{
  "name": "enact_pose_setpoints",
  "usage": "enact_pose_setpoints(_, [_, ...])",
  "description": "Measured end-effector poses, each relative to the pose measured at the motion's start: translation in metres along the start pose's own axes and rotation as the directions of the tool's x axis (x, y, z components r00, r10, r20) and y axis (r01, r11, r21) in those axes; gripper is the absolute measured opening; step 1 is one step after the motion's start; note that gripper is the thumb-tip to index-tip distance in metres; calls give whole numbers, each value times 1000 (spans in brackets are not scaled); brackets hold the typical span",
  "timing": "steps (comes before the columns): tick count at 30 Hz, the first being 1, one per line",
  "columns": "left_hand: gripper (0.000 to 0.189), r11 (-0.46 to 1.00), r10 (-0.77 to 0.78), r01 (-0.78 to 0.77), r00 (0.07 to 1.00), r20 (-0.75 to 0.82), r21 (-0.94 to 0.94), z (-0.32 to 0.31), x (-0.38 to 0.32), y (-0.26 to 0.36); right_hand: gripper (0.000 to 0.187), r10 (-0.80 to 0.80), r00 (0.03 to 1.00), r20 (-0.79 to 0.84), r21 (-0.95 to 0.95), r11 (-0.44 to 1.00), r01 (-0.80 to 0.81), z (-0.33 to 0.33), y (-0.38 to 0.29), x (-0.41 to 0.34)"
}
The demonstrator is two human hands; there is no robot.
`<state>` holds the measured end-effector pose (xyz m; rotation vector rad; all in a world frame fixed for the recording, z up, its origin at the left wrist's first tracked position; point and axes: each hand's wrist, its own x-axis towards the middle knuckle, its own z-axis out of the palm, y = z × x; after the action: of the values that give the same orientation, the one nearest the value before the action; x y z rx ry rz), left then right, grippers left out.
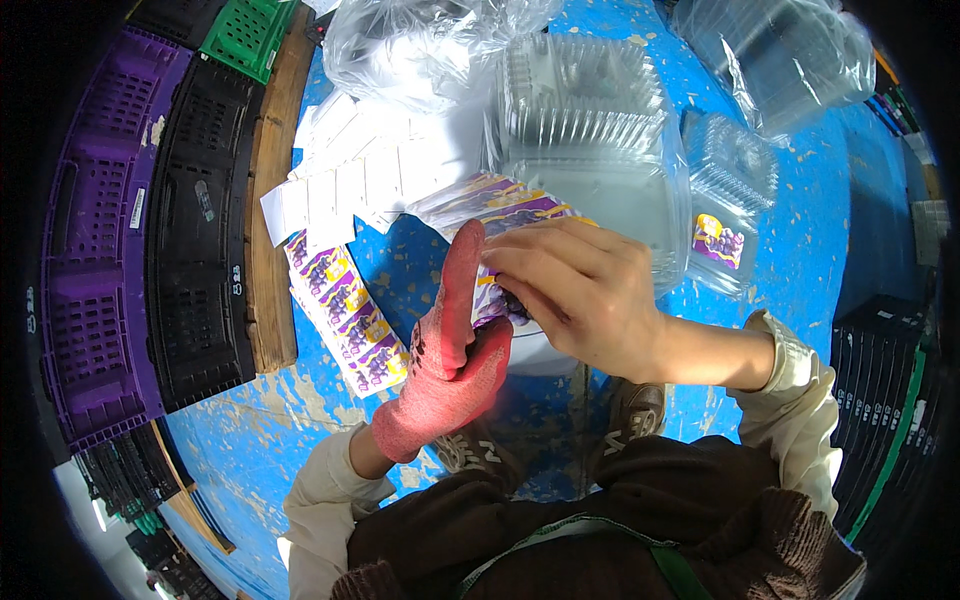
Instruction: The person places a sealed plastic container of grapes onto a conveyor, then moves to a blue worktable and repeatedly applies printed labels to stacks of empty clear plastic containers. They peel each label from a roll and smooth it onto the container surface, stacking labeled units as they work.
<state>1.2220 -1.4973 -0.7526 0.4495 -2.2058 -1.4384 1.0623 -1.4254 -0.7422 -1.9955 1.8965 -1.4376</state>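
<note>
My left hand, in a red knit glove, holds a bent sheet of purple and yellow grape labels with the thumb raised. Bare fingers of my right hand pinch at the same sheet, their tips partly hiding it. To the left lie printed strips of grape labels below a spread of white sheets. Beyond my hands stand nested clear plastic clamshell containers in a plastic bag. Right of them rests an open clamshell bearing one grape label.
A purple crate, a black crate and a green crate line the left beside a wooden beam. Bagged containers lie at far right. Black crates are stacked on the right. The blue floor has worn paint.
</note>
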Motion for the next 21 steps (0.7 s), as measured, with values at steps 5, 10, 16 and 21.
enact_pose_setpoints(5, [88, 997, 3, 6, 994, 110, -80, -4, -3, -2, 20, -122, 988, -91, -28, 992, 120, 8, 8, -5])
enact_pose_setpoints(10, [68, 882, -245, 191, 967, -72, -430, 3, 1, 9, 15, -183, 981, -66, -22, 983, 182, 7, 11, -6])
enact_pose_setpoints(16, [56, 867, -317, 345, 938, 137, -359, -23, 15, -1, 15, -423, 906, 10, 34, 906, 423, 4, -2, -21])
enact_pose_setpoints(21, [47, 801, -488, 352, 852, -188, -484, -67, 15, -26, 17, -230, 955, -189, 99, 963, 251, -49, 8, -17])
